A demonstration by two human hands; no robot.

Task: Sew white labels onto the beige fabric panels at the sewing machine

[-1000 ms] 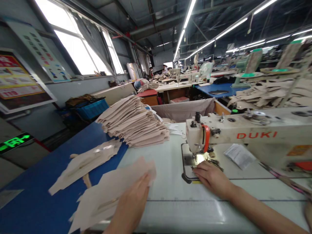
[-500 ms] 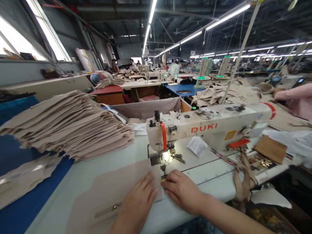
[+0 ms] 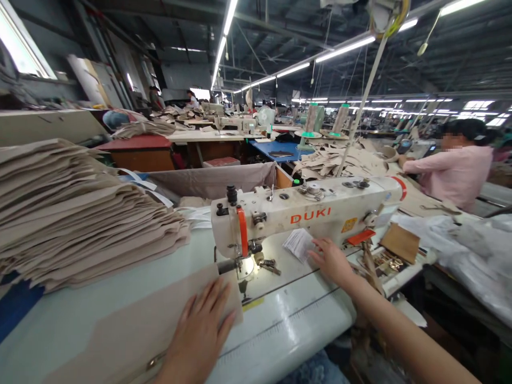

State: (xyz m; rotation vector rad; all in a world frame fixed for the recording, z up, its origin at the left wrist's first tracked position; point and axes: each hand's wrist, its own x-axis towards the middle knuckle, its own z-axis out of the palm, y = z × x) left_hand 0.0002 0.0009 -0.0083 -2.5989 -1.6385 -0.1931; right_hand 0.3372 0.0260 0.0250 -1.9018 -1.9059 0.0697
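Note:
My left hand (image 3: 202,325) lies flat with its fingers spread on a beige fabric panel (image 3: 132,314), which has a zipper (image 3: 154,362) set in it, partly under my wrist. The panel's right edge is beside the needle area of a white sewing machine (image 3: 296,213). My right hand (image 3: 330,261) is over the machine bed, fingers stretched out and apart. Its fingertips are at the right edge of a small stack of white printed labels (image 3: 298,245); whether they touch it I cannot tell. Small metal parts (image 3: 270,265) lie near the presser foot.
At left rises a tall pile of beige fabric pieces (image 3: 80,213). A tray of brass-coloured hardware (image 3: 392,262) and a brown piece (image 3: 400,242) sit at the machine's right end. Behind is a cloth-lined bin (image 3: 208,181). A person in pink (image 3: 460,170) works at far right.
My right hand has left the fabric by the needle and moved right and away from me to the labels. My left hand stays on the panel. The view has turned right.

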